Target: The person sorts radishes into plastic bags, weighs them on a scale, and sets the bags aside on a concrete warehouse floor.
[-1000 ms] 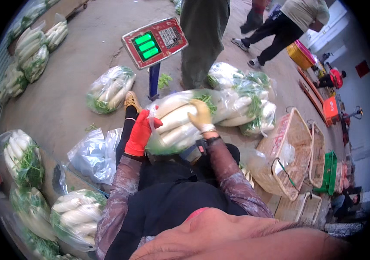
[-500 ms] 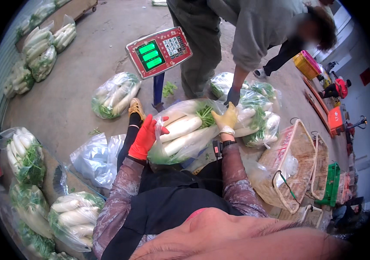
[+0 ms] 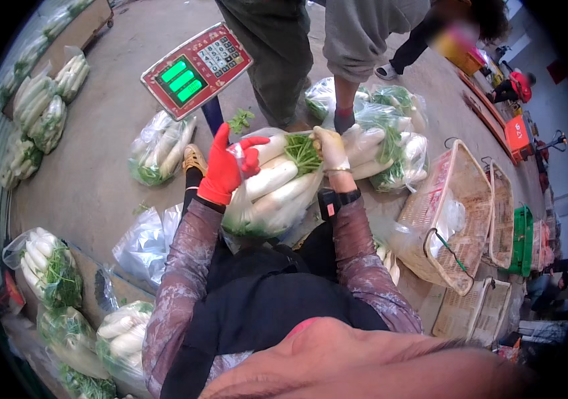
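A clear plastic bag (image 3: 240, 216) of white radishes (image 3: 272, 178) with green tops (image 3: 303, 154) sits before me, its mouth facing away. My left hand (image 3: 223, 174), in a red glove, pinches the left edge of the bag; two of its fingers stick out. At the right edge, my right hand (image 3: 332, 149), in a pale yellow glove, is closed on the plastic beside the leaves. Just beyond the bag stands a red-framed scale display (image 3: 197, 70) with green lit panels, on a blue post (image 3: 213, 114).
A co-worker's dark-gloved hand (image 3: 344, 120) reaches among bagged radishes (image 3: 400, 156) at the right. Wicker-like crates (image 3: 423, 249) and a green crate (image 3: 522, 239) stand farther right. More radish bags (image 3: 48, 269) lie at the left, near a silvery plastic sheet (image 3: 143, 246).
My right hand's fingers have curled closed at the bag's edge. My left hand has turned, its index finger now pointing up. The co-worker's gloved hand has moved away from my right hand.
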Tool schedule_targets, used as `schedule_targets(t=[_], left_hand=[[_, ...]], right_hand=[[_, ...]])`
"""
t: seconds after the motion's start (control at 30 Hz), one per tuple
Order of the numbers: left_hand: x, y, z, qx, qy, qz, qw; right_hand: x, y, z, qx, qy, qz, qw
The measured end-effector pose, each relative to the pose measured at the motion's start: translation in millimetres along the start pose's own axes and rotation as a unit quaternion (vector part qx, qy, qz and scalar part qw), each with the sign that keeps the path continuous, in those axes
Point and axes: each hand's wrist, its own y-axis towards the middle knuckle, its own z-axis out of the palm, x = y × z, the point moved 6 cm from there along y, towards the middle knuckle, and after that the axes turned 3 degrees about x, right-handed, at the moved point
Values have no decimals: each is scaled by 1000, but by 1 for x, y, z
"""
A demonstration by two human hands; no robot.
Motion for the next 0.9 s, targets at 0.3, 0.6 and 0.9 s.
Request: schedule_targets(t=[0.3,0.6,0.9], left_hand=[[90,66,1,9,192,-174,966],[135,70,-6,61,-18,-106,992],[129,11,-15,-30,68,-265,961]], right_hand=[[-29,-99,16,7,-280,-104,954],[-149,-73,-40,311,164,277,894],[-103,-88,71,375,192,389,819]])
